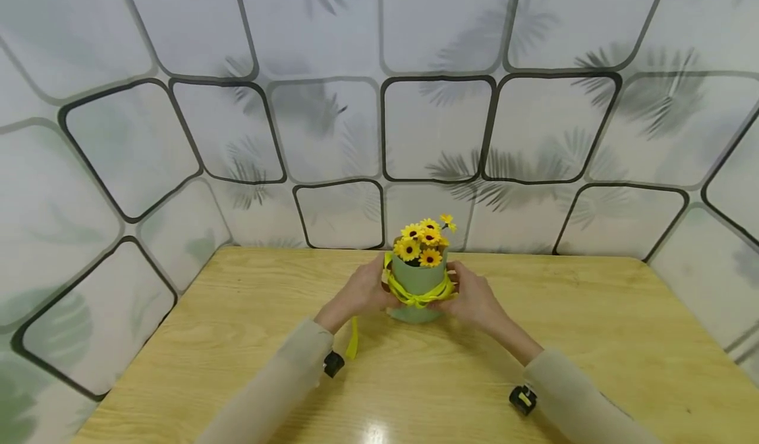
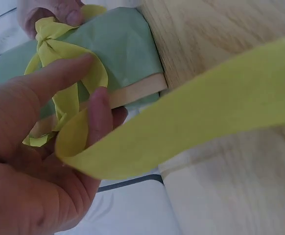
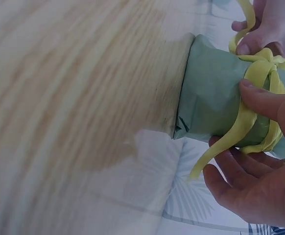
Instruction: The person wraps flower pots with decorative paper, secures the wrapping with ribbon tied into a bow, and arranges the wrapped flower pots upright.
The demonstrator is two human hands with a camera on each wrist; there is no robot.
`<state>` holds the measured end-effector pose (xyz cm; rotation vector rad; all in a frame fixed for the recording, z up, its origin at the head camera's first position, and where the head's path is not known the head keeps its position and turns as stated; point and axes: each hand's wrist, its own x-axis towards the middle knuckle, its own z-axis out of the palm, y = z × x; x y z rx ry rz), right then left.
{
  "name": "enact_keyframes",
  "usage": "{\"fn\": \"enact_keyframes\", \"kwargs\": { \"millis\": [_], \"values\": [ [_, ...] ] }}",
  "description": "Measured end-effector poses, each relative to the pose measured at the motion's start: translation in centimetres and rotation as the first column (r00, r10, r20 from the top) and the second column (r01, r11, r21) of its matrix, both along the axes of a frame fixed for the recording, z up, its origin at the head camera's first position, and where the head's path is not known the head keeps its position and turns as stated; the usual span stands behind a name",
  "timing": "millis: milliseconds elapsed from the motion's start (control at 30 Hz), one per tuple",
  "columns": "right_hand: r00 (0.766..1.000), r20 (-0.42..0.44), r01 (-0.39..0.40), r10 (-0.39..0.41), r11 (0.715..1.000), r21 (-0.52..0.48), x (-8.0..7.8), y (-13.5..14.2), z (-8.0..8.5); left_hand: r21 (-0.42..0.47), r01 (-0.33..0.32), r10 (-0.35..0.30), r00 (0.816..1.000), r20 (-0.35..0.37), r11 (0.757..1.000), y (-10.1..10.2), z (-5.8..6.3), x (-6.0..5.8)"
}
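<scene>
A small bouquet of yellow sunflower-like flowers (image 1: 420, 238) stands upright on the table, wrapped in pale green paper (image 1: 416, 278). Round its middle runs a yellow ribbon (image 1: 418, 301), knotted at the front with loops. My left hand (image 1: 369, 289) grips the left side, its thumb on a ribbon loop in the left wrist view. One long ribbon tail (image 2: 191, 117) passes over its fingers and hangs away to the side. On the opposite side my right hand (image 3: 262, 169) holds the bouquet, thumb on the ribbon, fingers behind. A shorter tail (image 3: 213, 152) hangs near these fingers.
Light wood-grain table (image 1: 249, 352) stretches to both sides and in front of the bouquet. Behind it rises a pale wall covering (image 1: 332, 134) with dark rounded outlines and leaf prints. Small black devices (image 1: 334, 363) sit at the wrists.
</scene>
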<state>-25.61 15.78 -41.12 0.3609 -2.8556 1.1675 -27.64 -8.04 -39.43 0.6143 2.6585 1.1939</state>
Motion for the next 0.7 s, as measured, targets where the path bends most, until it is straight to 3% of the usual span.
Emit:
{"fn": "enact_keyframes", "kwargs": {
  "millis": [133,300,467,600,700],
  "values": [
    [0.999,0.038,-0.008,0.009,0.999,-0.033,0.6,0.6,-0.1,-0.095,0.014,-0.015,1.000,-0.009,0.995,-0.2,0.0,0.6],
    [0.996,0.092,0.000,0.000,1.000,0.007,1.4,1.7,0.5,-0.268,-0.004,0.022,0.998,0.065,0.963,-1.9,0.2,1.6],
    [0.992,0.121,0.008,-0.014,0.998,0.056,1.8,3.0,0.4,-0.323,0.011,0.019,0.996,0.088,0.946,-4.3,0.0,3.1],
    [0.993,0.119,-0.015,0.007,0.998,0.067,2.4,4.0,0.0,-0.341,0.007,0.005,0.999,0.035,0.940,-5.8,-0.7,4.1],
    [0.993,0.119,-0.015,0.007,0.998,0.066,2.8,4.6,-0.2,-0.348,-0.048,0.019,0.996,-0.085,0.936,-6.2,-1.0,4.4]
  ]
}}
